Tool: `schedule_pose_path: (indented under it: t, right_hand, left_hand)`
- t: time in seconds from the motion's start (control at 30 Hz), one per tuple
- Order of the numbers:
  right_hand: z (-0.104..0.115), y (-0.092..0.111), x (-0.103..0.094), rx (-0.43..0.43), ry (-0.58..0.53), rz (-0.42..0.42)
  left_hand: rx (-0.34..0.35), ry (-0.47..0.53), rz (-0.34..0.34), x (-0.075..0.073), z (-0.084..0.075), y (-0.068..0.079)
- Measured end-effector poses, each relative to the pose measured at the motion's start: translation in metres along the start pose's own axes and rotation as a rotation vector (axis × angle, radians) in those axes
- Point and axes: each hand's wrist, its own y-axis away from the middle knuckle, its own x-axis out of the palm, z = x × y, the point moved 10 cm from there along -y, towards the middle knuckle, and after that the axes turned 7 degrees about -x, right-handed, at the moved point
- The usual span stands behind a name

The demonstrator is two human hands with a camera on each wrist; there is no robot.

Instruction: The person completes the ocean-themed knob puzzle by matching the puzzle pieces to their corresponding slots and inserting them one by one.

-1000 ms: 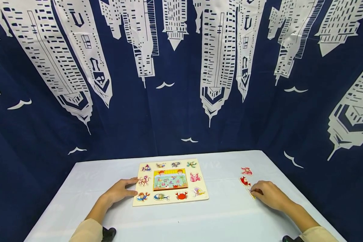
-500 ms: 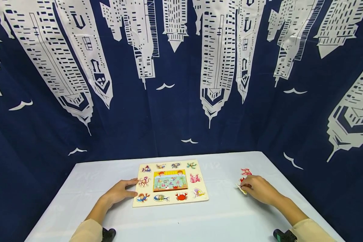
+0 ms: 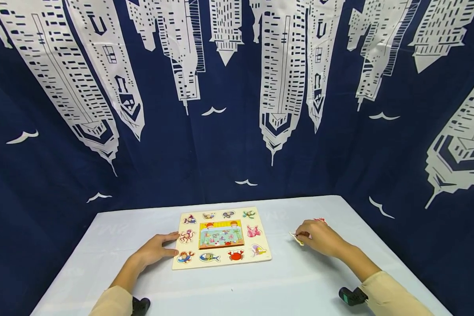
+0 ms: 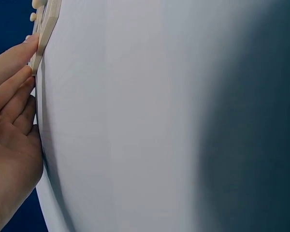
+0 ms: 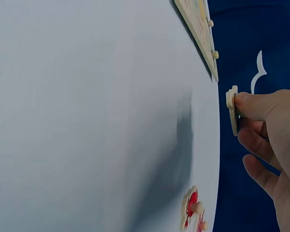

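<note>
A wooden peg puzzle board (image 3: 262, 219) with sea-animal pictures lies on the white table. My left hand (image 3: 155, 251) rests against its left edge, thumb and forefinger spread and touching it; in the left wrist view the board's side (image 4: 47, 29) meets the fingers. Between thumb and fingers my right hand (image 3: 321, 239) pinches a thin wooden puzzle piece (image 3: 296, 238), held above the table to the right of the board. The piece (image 5: 233, 111) appears edge-on in the right wrist view, so its picture is hidden.
Behind the right hand a pinkish-red puzzle piece (image 3: 320, 220) shows partly. The right wrist view has a red knobbed piece (image 5: 190, 205) with another beside it. A navy cloth (image 3: 221, 158) with white buildings hangs behind the table (image 3: 205, 294).
My right hand has picked up the puzzle piece at the lower right and carried it left toward the board, above the table. The left hand stays at the board's edge.
</note>
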Motion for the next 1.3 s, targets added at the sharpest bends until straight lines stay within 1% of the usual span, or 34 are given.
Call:
schedule_pose_path:
  t: [0.13,0.23,0.43,0.53,0.73,0.93,1.13,1.3]
  right_hand:
    - [0.006,-0.011,0.007,0.019,-0.033,0.018]
    - [0.012,-0.018,0.012,0.012,-0.057,0.032]
    - [0.027,-0.035,0.021,-0.015,-0.071,0.075]
    - [0.032,-0.041,0.024,-0.034,-0.076,0.083]
    - [0.042,-0.049,0.033,-0.059,-0.076,0.105]
    - [0.052,-0.052,0.042,-0.07,-0.082,0.117]
    - [0.062,-0.058,0.05,-0.102,-0.095,0.124]
    - [0.07,-0.065,0.055,-0.143,-0.108,0.122]
  left_hand:
    - [0.002,-0.005,-0.001,-0.002,0.001,0.001]
    - [0.004,0.0,0.004,-0.001,0.001,0.001]
    - [0.005,0.008,0.001,-0.004,0.0,0.001]
    - [0.014,0.024,0.007,-0.003,0.0,0.001]
    - [0.028,0.04,0.011,0.0,-0.001,0.0]
    - [0.03,0.039,0.01,0.004,-0.001,0.001]
    - [0.013,0.028,0.004,0.003,0.002,0.001]
    - [0.01,0.026,0.001,0.0,0.001,0.0]
